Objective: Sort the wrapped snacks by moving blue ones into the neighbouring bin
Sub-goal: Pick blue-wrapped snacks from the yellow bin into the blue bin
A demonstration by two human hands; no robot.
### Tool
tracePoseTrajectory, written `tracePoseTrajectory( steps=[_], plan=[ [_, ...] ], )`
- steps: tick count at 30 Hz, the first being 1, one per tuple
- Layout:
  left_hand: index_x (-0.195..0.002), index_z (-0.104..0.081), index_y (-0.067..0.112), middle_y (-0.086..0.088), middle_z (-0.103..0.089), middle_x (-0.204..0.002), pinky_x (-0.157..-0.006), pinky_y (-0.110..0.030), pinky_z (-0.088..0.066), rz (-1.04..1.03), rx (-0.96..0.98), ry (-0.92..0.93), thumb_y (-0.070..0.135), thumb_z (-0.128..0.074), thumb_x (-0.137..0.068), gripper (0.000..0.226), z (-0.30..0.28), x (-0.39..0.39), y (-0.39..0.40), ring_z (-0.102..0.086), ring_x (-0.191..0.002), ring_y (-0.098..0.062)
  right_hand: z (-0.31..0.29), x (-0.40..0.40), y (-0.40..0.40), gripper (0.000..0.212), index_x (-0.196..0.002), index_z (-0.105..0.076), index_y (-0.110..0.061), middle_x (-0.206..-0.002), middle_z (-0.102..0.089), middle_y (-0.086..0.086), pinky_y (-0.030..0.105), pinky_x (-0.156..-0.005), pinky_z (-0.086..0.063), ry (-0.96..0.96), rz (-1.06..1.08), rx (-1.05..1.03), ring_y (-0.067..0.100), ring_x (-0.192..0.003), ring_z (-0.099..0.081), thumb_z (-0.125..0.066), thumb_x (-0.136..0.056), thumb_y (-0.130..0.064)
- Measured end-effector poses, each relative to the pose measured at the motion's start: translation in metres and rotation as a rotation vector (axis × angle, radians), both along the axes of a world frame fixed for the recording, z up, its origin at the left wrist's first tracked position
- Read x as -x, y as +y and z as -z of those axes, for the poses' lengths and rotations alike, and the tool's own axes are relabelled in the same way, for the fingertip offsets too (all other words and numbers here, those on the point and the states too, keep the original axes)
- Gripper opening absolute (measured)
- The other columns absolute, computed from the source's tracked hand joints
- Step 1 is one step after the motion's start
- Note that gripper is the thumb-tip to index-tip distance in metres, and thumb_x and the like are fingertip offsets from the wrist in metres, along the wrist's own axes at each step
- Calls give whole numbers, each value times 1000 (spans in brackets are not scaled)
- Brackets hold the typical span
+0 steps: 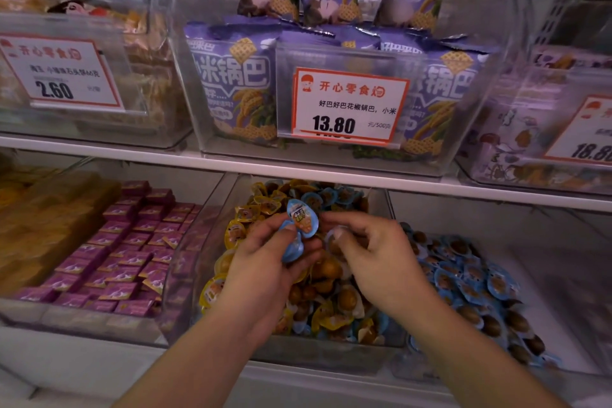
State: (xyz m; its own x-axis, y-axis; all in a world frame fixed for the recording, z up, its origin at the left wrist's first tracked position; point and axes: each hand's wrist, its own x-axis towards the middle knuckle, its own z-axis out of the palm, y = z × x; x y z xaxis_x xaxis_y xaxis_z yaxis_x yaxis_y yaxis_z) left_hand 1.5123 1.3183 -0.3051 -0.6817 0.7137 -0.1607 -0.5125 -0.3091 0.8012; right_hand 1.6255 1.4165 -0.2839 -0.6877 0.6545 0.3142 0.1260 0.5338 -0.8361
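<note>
Over the clear mixed bin (212, 242), your left hand (265, 262) grips several blue-lidded wrapped snack cups (299, 225); your right hand (371, 248) pinches another, blurred. Stack looks loose, could spill short of the neighbouring blue-filled bin (563, 275).

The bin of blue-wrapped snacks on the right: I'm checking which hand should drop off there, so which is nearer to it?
Right. The right hand hovers over the mixed middle bin, next to the blue-snack bin; the left hand, gripping blue wrapped snacks, sits farther left.

Mixed bin (212, 209) left of neighbouring bin (563, 275).
</note>
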Motion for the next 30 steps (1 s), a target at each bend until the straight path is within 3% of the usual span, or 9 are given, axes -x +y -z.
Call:
tracePoseTrajectory(
  steps=[4,8,10,12,14,17,22,26,30],
  plan=[
    [-109,-68,17,-4,-76,-100,-62,-22,-55,-26,90,302,15,-54,-100,17,1,-8,1,-73,-87,-17,-2,3,-2,31,-102,-72,-25,-90,-78,-10,15,-71,-55,164,79,371,5,-85,-73,-50,-101,-2],
    [-101,-65,35,17,-71,-95,-69,-12,-50,-220,203,1008,21,-55,-100,17,6,-16,-3,-67,-86,1,-5,2,-19,26,-115,-69,-5,-107,-74,17,41,-74,-62,307,42,1055,30,-98,-73,-50,-103,-17],
    [-106,-61,41,20,-64,-105,-83,-29,-49,-225,274,1331,27,-51,-98,19,10,-21,-3,-62,-99,-2,-13,0,-27,48,-121,-66,-1,-119,-70,21,42,-81,-60,367,-101,1376,31,-102,-71,-46,-102,-40],
    [-114,-61,34,17,-59,-114,-92,-45,-43,-245,321,1522,30,-48,-97,22,13,-26,-2,-57,-108,-8,-20,-5,-31,55,-121,-66,-1,-121,-69,16,39,-94,-55,408,-152,1457,27,-107,-69,-49,-98,-48],
    [-127,-55,23,7,-57,-127,-104,-55,-37,-209,298,1576,34,-46,-96,35,8,-34,0,-51,-123,-12,-23,-10,-33,49,-123,-67,-4,-119,-71,13,35,-94,-54,410,-120,1421,25,-109,-70,-56,-96,-44],
    [-150,-31,13,1,-35,-154,-119,-53,-22,-61,252,1612,41,-47,-90,68,3,-51,0,-24,-149,-16,-23,-21,-28,33,-118,-71,-12,-111,-75,11,32,-81,-58,395,-53,1265,22,-101,-73,-63,-95,-33],
    [-157,4,34,24,0,-163,-117,-12,-7,220,188,1382,61,-43,-90,86,4,-61,-2,1,-150,2,-22,-52,0,18,-101,-74,-10,-88,-75,11,28,-64,-59,459,76,963,23,-80,-74,-64,-90,0],
    [-154,-25,36,24,-21,-160,-115,-9,-15,235,244,1540,49,-49,-96,65,15,-49,3,-18,-146,5,-15,-86,36,22,-94,-75,-16,-74,-69,0,29,-63,-56,368,274,604,15,-64,-67,-63,-91,3],
    [-128,-63,36,20,-59,-129,-106,-32,-43,305,411,1717,39,-56,-96,33,19,-21,6,-54,-122,-3,-2,-136,72,13,-100,-75,-30,-91,-74,-14,12,-75,-52,-246,177,295,4,-88,-70,-70,-91,-22]
  ],
)
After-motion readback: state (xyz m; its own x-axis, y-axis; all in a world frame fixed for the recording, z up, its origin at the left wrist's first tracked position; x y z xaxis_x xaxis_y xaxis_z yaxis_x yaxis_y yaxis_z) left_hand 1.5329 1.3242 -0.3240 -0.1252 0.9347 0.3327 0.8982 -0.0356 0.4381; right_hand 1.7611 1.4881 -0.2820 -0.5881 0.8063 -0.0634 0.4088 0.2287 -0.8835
